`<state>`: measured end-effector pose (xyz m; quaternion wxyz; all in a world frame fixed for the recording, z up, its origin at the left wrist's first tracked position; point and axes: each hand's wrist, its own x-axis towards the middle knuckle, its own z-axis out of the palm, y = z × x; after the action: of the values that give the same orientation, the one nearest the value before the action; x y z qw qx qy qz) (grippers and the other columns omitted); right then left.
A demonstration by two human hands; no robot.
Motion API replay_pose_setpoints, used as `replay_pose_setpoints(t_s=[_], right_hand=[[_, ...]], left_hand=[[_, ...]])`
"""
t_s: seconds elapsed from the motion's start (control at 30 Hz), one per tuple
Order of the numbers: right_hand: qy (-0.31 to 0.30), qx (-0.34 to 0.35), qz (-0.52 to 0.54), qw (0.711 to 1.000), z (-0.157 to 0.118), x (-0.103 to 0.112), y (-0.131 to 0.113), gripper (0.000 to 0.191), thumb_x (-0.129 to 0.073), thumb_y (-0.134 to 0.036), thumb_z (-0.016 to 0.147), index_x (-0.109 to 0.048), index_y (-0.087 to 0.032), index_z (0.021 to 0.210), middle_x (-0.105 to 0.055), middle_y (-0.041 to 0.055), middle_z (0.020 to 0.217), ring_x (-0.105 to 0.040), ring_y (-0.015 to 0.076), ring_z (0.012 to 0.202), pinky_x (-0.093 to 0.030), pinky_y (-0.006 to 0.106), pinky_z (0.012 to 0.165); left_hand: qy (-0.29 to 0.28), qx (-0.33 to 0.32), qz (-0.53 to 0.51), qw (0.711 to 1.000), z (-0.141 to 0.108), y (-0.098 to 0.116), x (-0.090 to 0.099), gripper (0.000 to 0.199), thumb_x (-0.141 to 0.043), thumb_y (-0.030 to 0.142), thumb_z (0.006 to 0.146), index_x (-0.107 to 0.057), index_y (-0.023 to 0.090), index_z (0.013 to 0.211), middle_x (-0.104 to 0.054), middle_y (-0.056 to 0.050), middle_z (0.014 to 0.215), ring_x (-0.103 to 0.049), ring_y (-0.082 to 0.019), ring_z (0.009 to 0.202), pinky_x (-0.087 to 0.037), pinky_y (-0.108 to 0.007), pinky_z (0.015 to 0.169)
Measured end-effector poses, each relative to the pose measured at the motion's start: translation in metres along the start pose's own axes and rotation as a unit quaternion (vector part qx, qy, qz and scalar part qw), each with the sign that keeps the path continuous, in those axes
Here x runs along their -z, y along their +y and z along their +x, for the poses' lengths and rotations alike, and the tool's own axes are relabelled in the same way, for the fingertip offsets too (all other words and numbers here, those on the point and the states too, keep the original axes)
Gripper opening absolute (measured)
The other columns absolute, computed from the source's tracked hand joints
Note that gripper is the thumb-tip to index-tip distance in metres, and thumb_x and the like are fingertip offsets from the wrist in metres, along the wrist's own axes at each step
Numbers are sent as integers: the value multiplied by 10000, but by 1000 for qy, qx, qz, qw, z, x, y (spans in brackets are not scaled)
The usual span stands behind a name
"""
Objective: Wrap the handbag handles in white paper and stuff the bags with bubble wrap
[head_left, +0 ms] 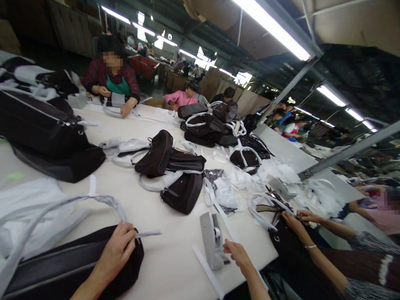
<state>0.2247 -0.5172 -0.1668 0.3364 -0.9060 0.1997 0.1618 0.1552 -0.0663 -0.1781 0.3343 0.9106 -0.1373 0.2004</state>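
Observation:
A dark handbag [75,259] with black trim lies at the lower left, running out of view. Its looped handle [103,200] is wrapped in whitish paper. My left hand [119,244] rests at the bag's right end, fingers curled over the base of that handle; a narrow pale strip [148,233] sticks out beside them. My right hand [237,253] is at the front end of a grey tape dispenser [208,244], thumb and forefinger pinched together there. Whatever is between those fingertips is too small to make out. A white roll sits in the dispenser.
Several dark handbags [184,190] lie mid-table, with more piled behind and at left [38,125]. White paper strips [207,272] and crumpled wrapping [240,179] lie around the dispenser. At right, a co-worker's hands [296,223] handle another bag; other people work across the table [148,272].

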Motion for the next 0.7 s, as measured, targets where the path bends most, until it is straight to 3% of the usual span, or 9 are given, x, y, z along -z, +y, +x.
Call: replay_pose_setpoints(t_s=[0.17, 0.27, 0.37, 0.57, 0.7], right_hand=[[-38, -52, 35, 997, 2, -14, 11, 406, -472, -466, 793, -671, -153, 629, -699, 111, 665, -535, 162, 551, -305, 265, 485], [-51, -57, 61, 995, 3, -13, 11, 376, -510, -477, 737, -686, -154, 661, -670, 70, 622, -443, 129, 476, -224, 256, 455], [-48, -44, 78, 995, 1, -9, 13, 308, -563, -464, 647, -639, -175, 577, -596, 19, 544, -361, 108, 448, -178, 256, 449], [22, -11, 94, 995, -23, -4, 31, 319, -521, -511, 610, -586, -206, 548, -539, -5, 544, -408, 135, 505, -292, 277, 476], [55, -8, 63, 996, -47, -19, 47, 291, -526, -495, 572, -525, -236, 439, -536, 17, 489, -512, 201, 545, -386, 321, 514]], left_hand=[[-2, 11, 3, 1000, 0, 0, -1, 231, -411, 205, 946, -592, 218, 804, -600, -22, 854, -613, -199, 854, -381, -514, 1114], [-2, 8, 2, 1000, -1, -2, -1, 229, -412, 210, 947, -599, 218, 816, -607, -24, 865, -616, -198, 864, -375, -513, 1119], [0, 6, 0, 1000, 0, -3, -1, 221, -419, 215, 941, -608, 221, 826, -612, -25, 867, -617, -202, 873, -380, -510, 1116], [-1, 15, 3, 1000, 1, -3, -1, 244, -407, 217, 936, -605, 224, 794, -618, -27, 854, -611, -202, 859, -374, -502, 1112], [4, 13, 34, 999, -1, -3, -3, 244, -420, 229, 931, -632, 224, 810, -633, -44, 882, -600, -242, 950, -378, -534, 1078]])
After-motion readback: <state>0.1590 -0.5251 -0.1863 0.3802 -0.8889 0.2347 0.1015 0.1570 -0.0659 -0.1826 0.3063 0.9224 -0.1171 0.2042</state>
